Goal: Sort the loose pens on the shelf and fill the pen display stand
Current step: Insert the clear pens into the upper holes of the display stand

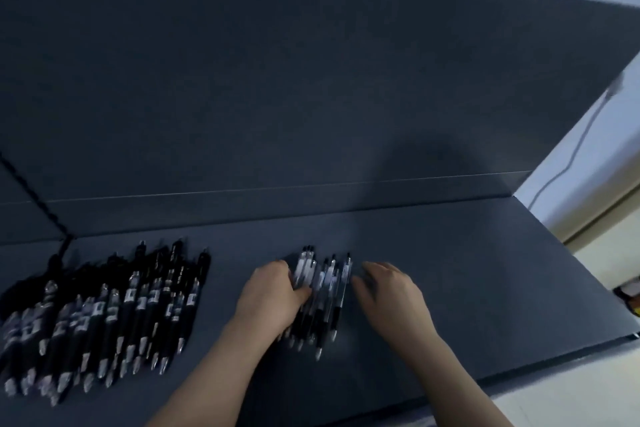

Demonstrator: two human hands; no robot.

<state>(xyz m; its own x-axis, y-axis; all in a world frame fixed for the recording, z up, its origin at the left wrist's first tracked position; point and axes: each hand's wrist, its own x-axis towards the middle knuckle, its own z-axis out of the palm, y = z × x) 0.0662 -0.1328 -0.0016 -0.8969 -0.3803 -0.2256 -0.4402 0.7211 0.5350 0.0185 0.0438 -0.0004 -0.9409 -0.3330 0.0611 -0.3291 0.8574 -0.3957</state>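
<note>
Mostly open room rightward: dark shelf (467, 288) stretches from right hand (391, 291) to right end and front edge, back panel (311, 80) close behind. Small pen bunch (322, 291) mid-shelf, tips toward front edge. Left hand (273, 298) grips bunch, thumb across barrels. Right hand fingers bent at bunch's right side; blurred, cannot tell if gripping. Black pen row (104, 315) well left, black cable (34, 198) behind it.

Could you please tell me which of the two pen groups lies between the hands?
The smaller group of clear-barrelled pens, right of the larger black pile.
</note>
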